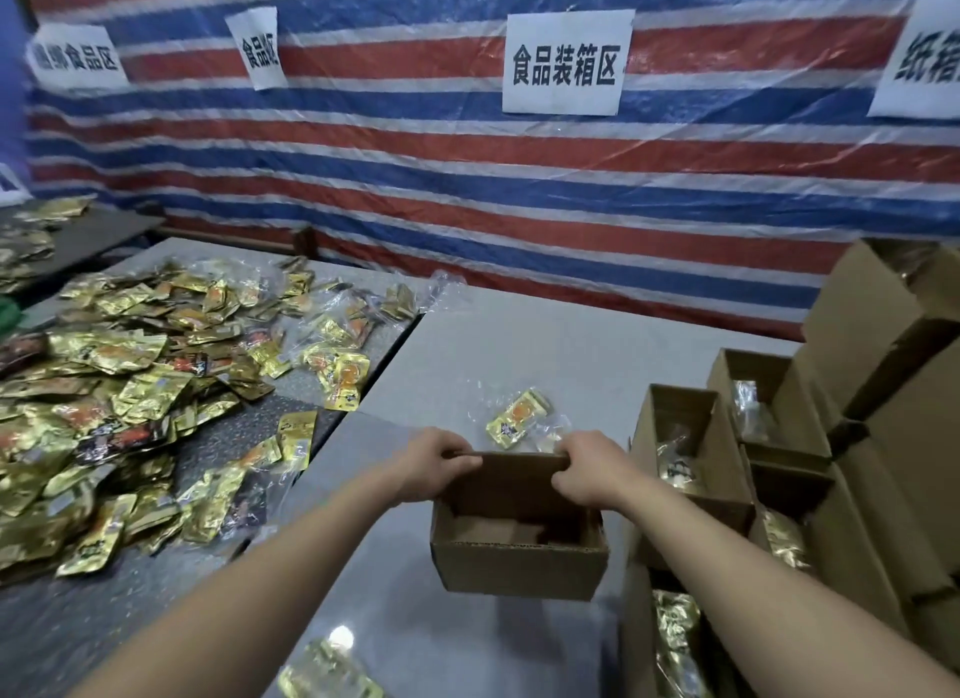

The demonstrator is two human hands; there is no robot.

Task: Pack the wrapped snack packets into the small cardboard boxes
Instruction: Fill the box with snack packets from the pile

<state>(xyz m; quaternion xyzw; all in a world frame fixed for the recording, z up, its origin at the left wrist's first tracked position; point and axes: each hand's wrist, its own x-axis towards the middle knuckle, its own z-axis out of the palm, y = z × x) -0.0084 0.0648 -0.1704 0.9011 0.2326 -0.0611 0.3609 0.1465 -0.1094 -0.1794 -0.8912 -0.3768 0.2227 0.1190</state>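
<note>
A small open cardboard box [519, 567] stands on the grey table in front of me, with nothing but its bottom flaps showing inside. My left hand [434, 466] grips the left end of its far flap. At the right end of the same flap my right hand [589, 469] grips too. Just behind the box lies a gold and orange snack packet in clear wrap [517, 418]. A big heap of gold snack packets [119, 401] covers the dark table to the left.
Several open cardboard boxes [691, 469] holding wrapped packets stand close on the right, with taller boxes [883, 323] stacked behind them. Another wrapped packet [327, 671] lies at the near edge. A striped tarp wall with paper signs [566, 63] closes the back.
</note>
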